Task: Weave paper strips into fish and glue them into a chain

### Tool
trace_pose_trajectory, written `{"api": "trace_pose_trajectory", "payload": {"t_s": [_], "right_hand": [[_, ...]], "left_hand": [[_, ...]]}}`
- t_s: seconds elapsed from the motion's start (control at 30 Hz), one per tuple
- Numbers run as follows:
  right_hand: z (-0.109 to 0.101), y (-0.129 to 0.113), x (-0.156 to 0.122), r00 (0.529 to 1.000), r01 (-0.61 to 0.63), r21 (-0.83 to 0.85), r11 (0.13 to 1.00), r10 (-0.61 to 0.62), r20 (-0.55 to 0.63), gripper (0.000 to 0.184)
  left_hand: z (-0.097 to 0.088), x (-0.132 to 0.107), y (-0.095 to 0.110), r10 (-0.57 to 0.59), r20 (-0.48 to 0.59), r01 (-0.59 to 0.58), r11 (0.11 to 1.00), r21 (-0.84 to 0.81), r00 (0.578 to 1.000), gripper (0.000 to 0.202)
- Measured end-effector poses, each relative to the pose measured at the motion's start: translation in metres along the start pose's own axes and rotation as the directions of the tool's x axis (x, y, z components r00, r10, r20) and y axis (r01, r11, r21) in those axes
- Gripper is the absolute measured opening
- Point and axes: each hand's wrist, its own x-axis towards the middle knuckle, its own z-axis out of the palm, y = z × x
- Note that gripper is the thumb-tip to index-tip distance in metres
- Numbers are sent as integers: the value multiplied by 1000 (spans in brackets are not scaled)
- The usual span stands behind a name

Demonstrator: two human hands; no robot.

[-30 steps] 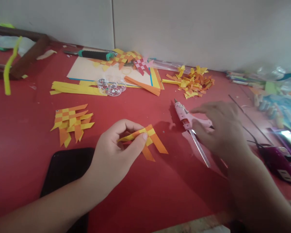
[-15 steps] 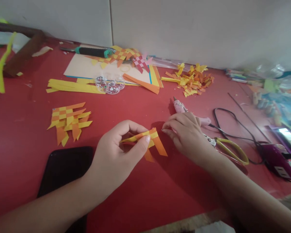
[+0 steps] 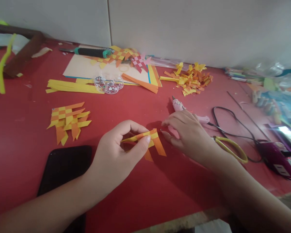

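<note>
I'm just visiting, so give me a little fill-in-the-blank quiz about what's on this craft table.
The left hand pinches a woven paper piece of orange and ____ strips.
The glue gun by the right hand is ____.
The phone beside the left forearm is ____.
Missing words: yellow; pink; black.

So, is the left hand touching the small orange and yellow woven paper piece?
Touching. The head view shows the left hand pinching the woven paper piece between thumb and fingers, and the thumb tip lies flat on its yellow strip.
</note>
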Motion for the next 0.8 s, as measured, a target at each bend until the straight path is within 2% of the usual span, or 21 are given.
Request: {"api": "trace_pose_trajectory", "payload": {"t_s": [0.37, 0.53, 0.67, 0.8], "right_hand": [[-1, 0, -1, 990, 140, 10, 990, -140, 1, 24], [1, -6, -2, 987, 117, -4, 993, -116, -107, 19], [-1, -14, -1, 972, 51, 41, 998, -40, -231, 14], [2, -16, -1, 979, 30, 34, 999, -22, -203, 16]], "left_hand": [[-1, 0, -2, -27, 15, 27, 1000, 12, 1000, 7], [-2, 1, -1, -31, 15, 31, 999, 12, 999, 7], [-1, 1, -1, -31, 19, 31, 999, 23, 999, 7], [-1, 2, -1, -35, 30, 34, 999, 31, 999, 6]]}}
